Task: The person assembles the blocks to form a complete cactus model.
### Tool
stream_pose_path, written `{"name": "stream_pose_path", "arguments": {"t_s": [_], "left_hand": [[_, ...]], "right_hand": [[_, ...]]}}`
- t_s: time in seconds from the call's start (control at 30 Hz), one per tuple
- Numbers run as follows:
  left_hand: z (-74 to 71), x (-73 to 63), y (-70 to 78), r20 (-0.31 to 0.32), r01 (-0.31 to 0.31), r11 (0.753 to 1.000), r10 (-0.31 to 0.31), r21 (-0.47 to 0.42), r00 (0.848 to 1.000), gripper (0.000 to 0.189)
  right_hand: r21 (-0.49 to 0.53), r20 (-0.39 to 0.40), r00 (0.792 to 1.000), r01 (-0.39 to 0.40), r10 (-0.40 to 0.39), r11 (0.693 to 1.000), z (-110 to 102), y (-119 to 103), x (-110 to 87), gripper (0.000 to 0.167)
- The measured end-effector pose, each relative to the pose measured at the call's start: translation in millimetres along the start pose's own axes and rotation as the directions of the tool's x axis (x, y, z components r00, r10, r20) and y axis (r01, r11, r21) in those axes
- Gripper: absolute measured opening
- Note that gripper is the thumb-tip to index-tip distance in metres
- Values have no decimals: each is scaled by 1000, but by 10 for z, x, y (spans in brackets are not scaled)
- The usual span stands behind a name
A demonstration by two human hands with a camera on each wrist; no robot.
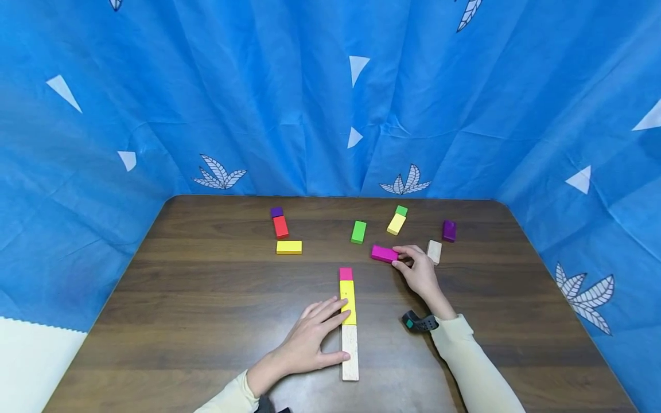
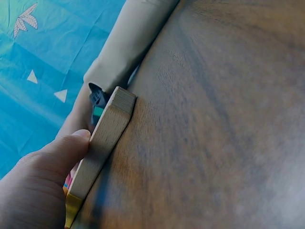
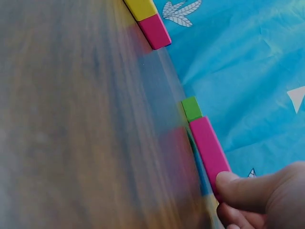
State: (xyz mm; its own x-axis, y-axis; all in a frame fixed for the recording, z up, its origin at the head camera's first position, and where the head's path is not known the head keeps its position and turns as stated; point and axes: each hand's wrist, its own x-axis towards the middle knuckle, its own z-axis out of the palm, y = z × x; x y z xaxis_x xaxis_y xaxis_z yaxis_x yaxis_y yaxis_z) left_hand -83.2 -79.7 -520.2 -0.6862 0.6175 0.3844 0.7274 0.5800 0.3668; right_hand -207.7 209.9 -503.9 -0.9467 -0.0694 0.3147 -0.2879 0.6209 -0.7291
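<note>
My left hand (image 1: pixel 312 337) rests with spread, straight fingers along a row of blocks on the table. The row runs from a natural wood block (image 1: pixel 350 361) nearest me, through a yellow block (image 1: pixel 348 315), to a pink block (image 1: pixel 346 274) at the far end. In the left wrist view the thumb touches the side of the wood block (image 2: pixel 97 160). My right hand (image 1: pixel 420 274) pinches one end of a magenta block (image 1: pixel 384 254) between thumb and fingers, right of the row. The right wrist view shows the magenta block (image 3: pixel 209 145) reaching out from those fingertips.
Toward the back lie a green block (image 1: pixel 358 232), a pale yellow block (image 1: pixel 396 224) touching a small green one, a purple block (image 1: pixel 449 231) and a wood block (image 1: pixel 434 252). Further left are a red block (image 1: pixel 280 227) and a yellow block (image 1: pixel 289 247). A blue curtain (image 1: pixel 310 115) surrounds the table.
</note>
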Motion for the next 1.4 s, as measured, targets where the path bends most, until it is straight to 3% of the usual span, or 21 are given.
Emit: {"name": "stream_pose_path", "arguments": {"t_s": [0.6,0.97,1.4], "left_hand": [[-14,19,23,33,24,1000,-23,-4,999,75],[-18,20,17,37,28,1000,-28,-4,999,75],[-32,1,21,23,25,1000,-25,-1,999,74]], "right_hand": [[-4,148,988,42,-41,999,-114,-356,-329,30],[29,184,979,82,-86,996,-21,-399,-505,31],[25,216,972,90,-93,996,39,-400,-546,30]]}}
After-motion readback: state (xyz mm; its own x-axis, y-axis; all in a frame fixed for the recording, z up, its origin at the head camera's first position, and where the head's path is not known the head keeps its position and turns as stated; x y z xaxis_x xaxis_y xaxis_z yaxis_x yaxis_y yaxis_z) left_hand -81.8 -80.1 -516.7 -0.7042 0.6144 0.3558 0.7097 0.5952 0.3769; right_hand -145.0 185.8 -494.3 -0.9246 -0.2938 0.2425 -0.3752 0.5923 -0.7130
